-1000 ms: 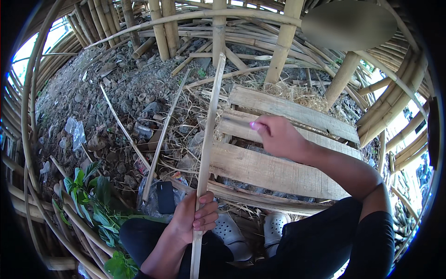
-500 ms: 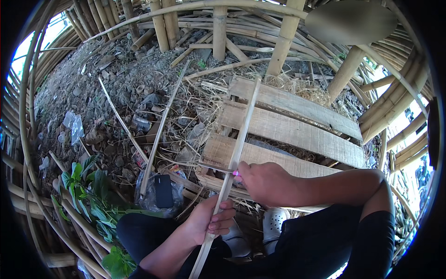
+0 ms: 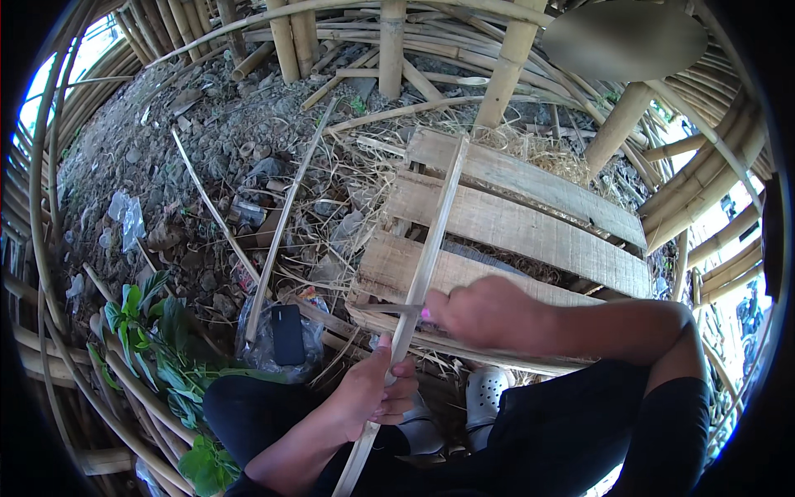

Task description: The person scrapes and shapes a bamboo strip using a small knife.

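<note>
My left hand [image 3: 378, 389] is closed around a long pale bamboo strip [image 3: 434, 228], low on its length. The strip slants up and away from between my legs, its far end lying over a slatted wooden pallet [image 3: 530, 214]. My right hand [image 3: 489, 313], slightly blurred, grips the pink handle of a knife just right of the strip. The thin knife blade [image 3: 377, 307] lies crosswise against the strip, a short way beyond my left hand, and its tip sticks out to the left.
Two more bamboo strips [image 3: 290, 217] lie on the rubble at left. A black phone [image 3: 288, 335] rests on clear plastic. Leafy green stems [image 3: 166, 348] stand at lower left. Bamboo posts [image 3: 392, 50] and stacked poles ring the far side, with straw shavings [image 3: 542, 155] beside the pallet.
My right hand and the knife have shifted slightly down and right along the strip. My left hand keeps its hold, and the view has moved slightly.
</note>
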Motion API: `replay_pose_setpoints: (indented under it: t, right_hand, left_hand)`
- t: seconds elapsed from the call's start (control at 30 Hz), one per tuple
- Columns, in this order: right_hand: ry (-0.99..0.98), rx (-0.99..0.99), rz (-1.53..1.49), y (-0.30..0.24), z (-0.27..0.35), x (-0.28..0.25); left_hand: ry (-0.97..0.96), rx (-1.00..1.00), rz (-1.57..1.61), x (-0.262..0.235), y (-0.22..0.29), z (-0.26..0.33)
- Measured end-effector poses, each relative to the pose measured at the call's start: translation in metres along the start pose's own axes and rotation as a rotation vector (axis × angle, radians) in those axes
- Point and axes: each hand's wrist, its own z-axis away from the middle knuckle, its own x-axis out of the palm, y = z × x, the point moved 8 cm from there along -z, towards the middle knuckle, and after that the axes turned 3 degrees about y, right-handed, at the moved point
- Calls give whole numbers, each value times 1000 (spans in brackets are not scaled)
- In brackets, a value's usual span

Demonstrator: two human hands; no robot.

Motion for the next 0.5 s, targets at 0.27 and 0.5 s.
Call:
replay_pose_setpoints:
  t: [0.27,0.5]
  right_hand:
    - [-86,-77,-39,-22,3,-2]
    - [17,-70,-13,0,-8,-3]
  left_hand:
    - [52,-8,-7,0,-6,1]
    - [-34,-33,44,-2,3,-6]
